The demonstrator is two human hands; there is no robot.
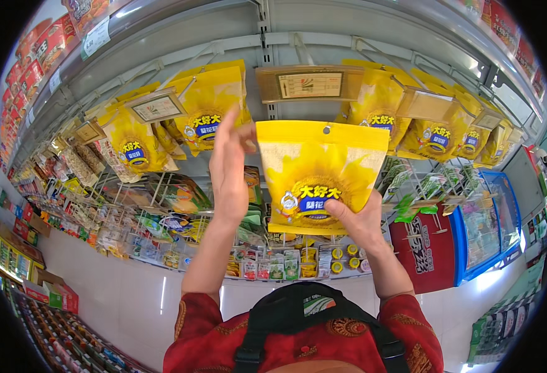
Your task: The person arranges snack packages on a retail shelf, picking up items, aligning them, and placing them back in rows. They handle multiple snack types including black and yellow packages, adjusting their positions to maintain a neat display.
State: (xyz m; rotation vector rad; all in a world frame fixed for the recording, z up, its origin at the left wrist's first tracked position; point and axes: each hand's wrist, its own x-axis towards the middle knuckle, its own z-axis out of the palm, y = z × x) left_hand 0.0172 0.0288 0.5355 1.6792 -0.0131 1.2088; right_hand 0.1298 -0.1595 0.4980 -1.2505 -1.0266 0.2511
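My right hand [359,217] grips a yellow bag of sunflower seeds [317,163] near its lower right, thumb across the printed front. The bag is upright, with a hang hole at its top edge. My left hand [230,170] is raised at the bag's left with nothing seen in it; its fingertips are blurred. Behind that hand, similar yellow bags [208,98] hang on a metal hook. More yellow bags [378,102] hang to the right. Between the two groups is a hook with a price tag holder [309,84], just above the held bag.
Lower hooks carry snack packets [180,193] and small pouches [292,263]. At the right stands a blue-rimmed chest freezer [487,224] with a red side panel. Red packages [31,74] fill the upper left shelf. Cartons [52,293] stand at the lower left.
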